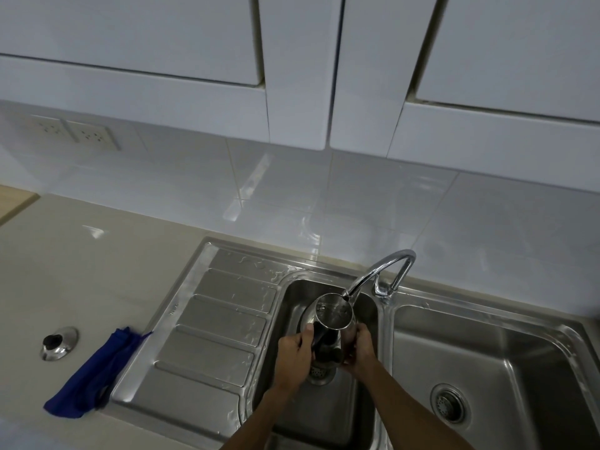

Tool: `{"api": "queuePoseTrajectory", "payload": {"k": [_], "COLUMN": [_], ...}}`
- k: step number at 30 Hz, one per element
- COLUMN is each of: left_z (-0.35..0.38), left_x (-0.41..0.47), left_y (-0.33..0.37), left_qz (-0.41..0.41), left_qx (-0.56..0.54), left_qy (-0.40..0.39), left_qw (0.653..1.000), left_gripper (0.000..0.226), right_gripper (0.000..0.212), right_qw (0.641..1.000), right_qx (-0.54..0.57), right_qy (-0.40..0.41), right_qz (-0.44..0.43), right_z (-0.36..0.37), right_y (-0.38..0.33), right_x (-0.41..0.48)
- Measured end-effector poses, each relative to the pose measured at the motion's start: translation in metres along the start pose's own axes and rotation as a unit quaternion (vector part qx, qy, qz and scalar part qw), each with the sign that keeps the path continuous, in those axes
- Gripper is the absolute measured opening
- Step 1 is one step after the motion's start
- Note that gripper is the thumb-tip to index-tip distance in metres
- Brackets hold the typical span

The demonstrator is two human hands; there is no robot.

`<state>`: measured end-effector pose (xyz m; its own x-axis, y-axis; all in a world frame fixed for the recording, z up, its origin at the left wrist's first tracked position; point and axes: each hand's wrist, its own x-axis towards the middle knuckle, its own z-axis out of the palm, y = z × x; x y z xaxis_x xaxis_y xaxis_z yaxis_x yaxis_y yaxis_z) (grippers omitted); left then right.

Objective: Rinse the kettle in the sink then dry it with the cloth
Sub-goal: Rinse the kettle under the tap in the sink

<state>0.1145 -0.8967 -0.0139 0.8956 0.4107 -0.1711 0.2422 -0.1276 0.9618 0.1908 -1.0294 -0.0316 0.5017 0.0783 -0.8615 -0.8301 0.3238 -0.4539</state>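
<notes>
Kettle [334,319] upright under tap [376,274], mouth up, over left basin; left grip [293,352] wrapped on handle, right grip [362,349] cupping body. Cloth [94,375] far left on bench [65,271], nearer left grip.

The scene is dim, cool and grey. Soft glare streaks mark the tiled wall [256,180] behind the tap [380,274]. Cabinet lines above the tap bow from wide-angle distortion. The frame's corners look soft and slightly blurred.

kettle [336,315]: shiny steel between my hands
sink [480,358]: brushed steel
cloth [94,378]: soft blue fabric
wall tiles [357,196]: glossy
</notes>
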Motion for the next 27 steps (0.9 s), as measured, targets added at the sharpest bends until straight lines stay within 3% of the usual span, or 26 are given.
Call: {"api": "queuePoseTrajectory", "payload": {"k": [14,27], "left_z": [0.007,0.004], "left_x": [-0.003,-0.002], "left_y": [0.005,0.01], "left_qz": [-0.013,-0.009], "left_qx": [-0.013,-0.022], "left_qy": [-0.001,0.007], "left_qw": [1.0,1.0], "left_gripper": [0.056,0.055], "right_gripper": [0.062,0.058], "right_qw": [0.997,0.998], "right_qx": [-0.049,-0.006], "right_qy": [0.046,0.054], "right_qz": [-0.022,-0.039], "right_z": [-0.005,0.0], "right_y": [-0.001,0.0], "right_x": [0.02,0.036]}}
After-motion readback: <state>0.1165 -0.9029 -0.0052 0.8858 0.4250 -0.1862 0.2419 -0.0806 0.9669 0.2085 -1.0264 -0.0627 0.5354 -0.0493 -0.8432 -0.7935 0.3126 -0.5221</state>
